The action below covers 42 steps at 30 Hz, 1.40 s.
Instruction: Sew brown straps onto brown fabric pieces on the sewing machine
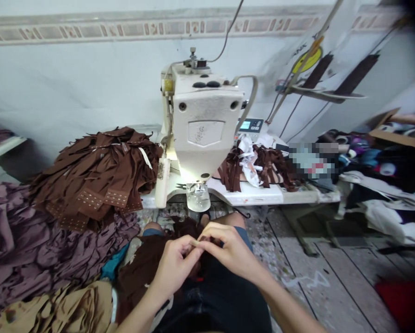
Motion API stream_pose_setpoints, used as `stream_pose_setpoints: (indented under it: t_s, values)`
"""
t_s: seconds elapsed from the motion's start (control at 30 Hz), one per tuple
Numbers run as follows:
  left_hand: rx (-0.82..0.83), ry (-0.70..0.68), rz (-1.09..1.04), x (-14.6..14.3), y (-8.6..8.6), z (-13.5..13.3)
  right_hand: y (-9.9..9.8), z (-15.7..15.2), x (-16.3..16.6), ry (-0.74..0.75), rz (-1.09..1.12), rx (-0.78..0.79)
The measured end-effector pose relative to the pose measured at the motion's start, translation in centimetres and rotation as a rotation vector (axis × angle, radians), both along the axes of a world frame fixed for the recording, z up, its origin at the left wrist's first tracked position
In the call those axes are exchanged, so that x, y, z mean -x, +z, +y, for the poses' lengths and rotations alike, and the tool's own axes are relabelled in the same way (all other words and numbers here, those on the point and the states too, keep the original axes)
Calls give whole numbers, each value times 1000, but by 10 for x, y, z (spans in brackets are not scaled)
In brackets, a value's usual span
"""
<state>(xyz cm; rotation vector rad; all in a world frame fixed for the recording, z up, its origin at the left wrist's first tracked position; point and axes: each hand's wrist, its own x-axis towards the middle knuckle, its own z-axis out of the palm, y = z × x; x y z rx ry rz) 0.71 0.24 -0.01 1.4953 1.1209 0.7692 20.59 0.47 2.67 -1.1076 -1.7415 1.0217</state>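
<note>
Above my lap, my left hand (180, 260) and my right hand (225, 247) meet with thumbs and fingertips pinched together. Between them is a piece of dark brown fabric (212, 240), mostly covered by the fingers. More brown fabric (138, 266) lies across my left thigh and near my knees. Just beyond the hands stands a white sewing machine (205, 120), its needle area lit. The rounded free end (198, 199) of its bed points toward me. No fabric shows under the needle.
Left of the machine is a heap of brown pieces with metal eyelets (93, 175), beside mauve fabric (55, 254) and tan fabric (65, 310). Brown strips (273, 164) and white labels (248, 157) lie on the right of the table (252, 198). Thread cones (318, 71) stand on a rack.
</note>
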Motion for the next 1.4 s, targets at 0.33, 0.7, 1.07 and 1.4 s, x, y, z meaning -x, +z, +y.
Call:
stream_pose_setpoints:
  t_s: [0.33, 0.7, 1.07, 1.4]
  values:
    - [-1037, -33, 361, 3, 40, 29, 20, 49, -11, -293, 95, -179]
    - [-1275, 152, 799, -27, 24, 36, -21, 62, 8, -464, 522, 170]
    - [-1267, 135, 592, -7, -5, 34, -78, 74, -51, -351, -134, 166]
    - [-1263, 113, 539, 7, -5, 36, -2, 204, -92, -451, -714, 142]
